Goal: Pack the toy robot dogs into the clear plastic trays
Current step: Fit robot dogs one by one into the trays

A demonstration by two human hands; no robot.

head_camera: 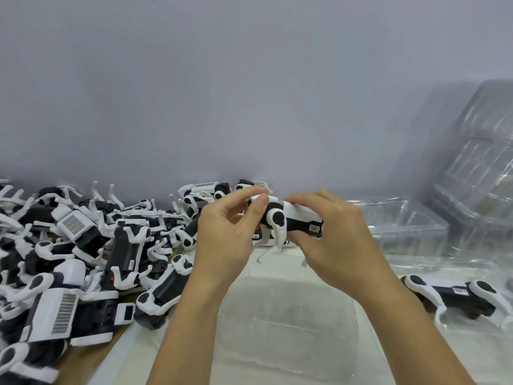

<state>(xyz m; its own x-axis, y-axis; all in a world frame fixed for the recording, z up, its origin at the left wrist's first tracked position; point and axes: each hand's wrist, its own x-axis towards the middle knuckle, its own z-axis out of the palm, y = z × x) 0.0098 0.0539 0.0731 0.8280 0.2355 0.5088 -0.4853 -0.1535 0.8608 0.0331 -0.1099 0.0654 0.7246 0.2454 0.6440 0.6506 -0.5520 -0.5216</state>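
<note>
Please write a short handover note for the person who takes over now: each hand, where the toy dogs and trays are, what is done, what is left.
Left hand and right hand both grip one toy robot dog above the table.
Pile of unpacked dogs lies at left.
Empty clear tray lies directly in front; more clear trays are stacked at right.
Done: one packed dog lies in a tray at right.
Left: seat the held dog, then the pile.

The table point(91, 359) is covered at left by a pile of dogs point(83, 259). Clear trays point(402, 226) are set at right, a white sheet point(277, 315) at centre.
</note>
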